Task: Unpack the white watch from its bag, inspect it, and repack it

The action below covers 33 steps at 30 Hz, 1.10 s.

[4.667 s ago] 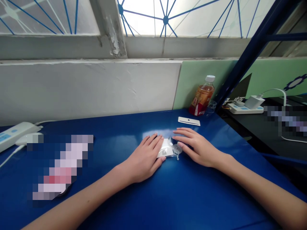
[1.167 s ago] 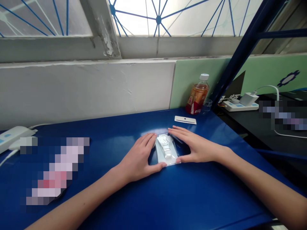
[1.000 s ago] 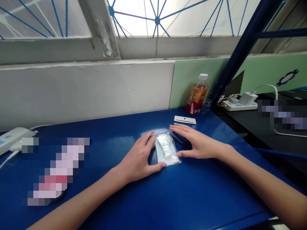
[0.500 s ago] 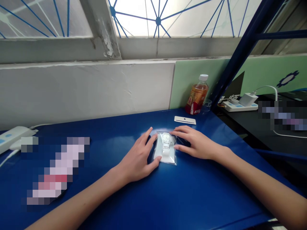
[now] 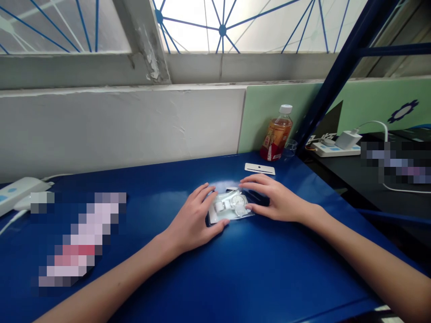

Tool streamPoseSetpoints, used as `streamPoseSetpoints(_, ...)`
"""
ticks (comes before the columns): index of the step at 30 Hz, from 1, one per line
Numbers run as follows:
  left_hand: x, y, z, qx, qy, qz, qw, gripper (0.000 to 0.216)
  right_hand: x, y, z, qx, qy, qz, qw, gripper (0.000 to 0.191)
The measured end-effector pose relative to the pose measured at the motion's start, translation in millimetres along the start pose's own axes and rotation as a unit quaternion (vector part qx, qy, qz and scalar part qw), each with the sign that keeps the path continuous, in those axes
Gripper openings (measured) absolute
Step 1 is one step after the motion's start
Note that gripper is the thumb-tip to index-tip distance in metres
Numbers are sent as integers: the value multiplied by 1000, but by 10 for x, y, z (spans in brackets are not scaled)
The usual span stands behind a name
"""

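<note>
A white wristwatch (image 5: 238, 201) lies in a clear plastic bag (image 5: 232, 216) on the blue table. Its round dial points to the right, and its pale strap runs left. My left hand (image 5: 195, 217) is at the bag's left end, fingers spread, fingertips by the far edge and thumb at the near edge. At the bag's right end is my right hand (image 5: 278, 199), its fingers apart and curved, the thumb close to the dial. Both hands seem to touch the bag lightly, without a closed grip. The undersides of the fingers are hidden.
Behind my right hand lies a flat white card (image 5: 259, 168). A drink bottle (image 5: 278, 133) with a white cap stands by the wall, next to a clear cup (image 5: 290, 148). White power strips (image 5: 20, 193) sit at the left and on the dark right-hand table. A blurred-out object (image 5: 87, 237) lies left.
The bagged watch has turned about a quarter turn clockwise, its dial moving from the far end to the right. Both hands stay near the same spots, with small finger shifts.
</note>
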<state>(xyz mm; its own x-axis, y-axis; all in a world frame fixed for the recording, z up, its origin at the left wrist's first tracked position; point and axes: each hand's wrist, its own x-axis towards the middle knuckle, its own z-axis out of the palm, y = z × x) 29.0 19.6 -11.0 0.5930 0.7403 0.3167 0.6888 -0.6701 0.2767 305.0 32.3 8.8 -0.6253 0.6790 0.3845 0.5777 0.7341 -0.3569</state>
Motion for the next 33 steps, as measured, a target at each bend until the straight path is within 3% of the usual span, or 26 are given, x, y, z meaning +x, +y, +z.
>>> streamPoseSetpoints(3,3,6,-10,-1,-1,-3,1000,62,-6,23,3,-9,-27,5,1000,54)
streamPoseSetpoints(11,3,7,-13,-3,-11,-14,1000,60,-11,32,-8,4,-47,10,999,51)
streamPoseSetpoints(18,11,-14,-9,-12,-18,-28,999,66,-16,44,-14,20,-63,14,998,66)
streamPoseSetpoints(33,11,12,-30,1,-4,-16,1000,64,-19,51,-63,-3,-63,13,998,68)
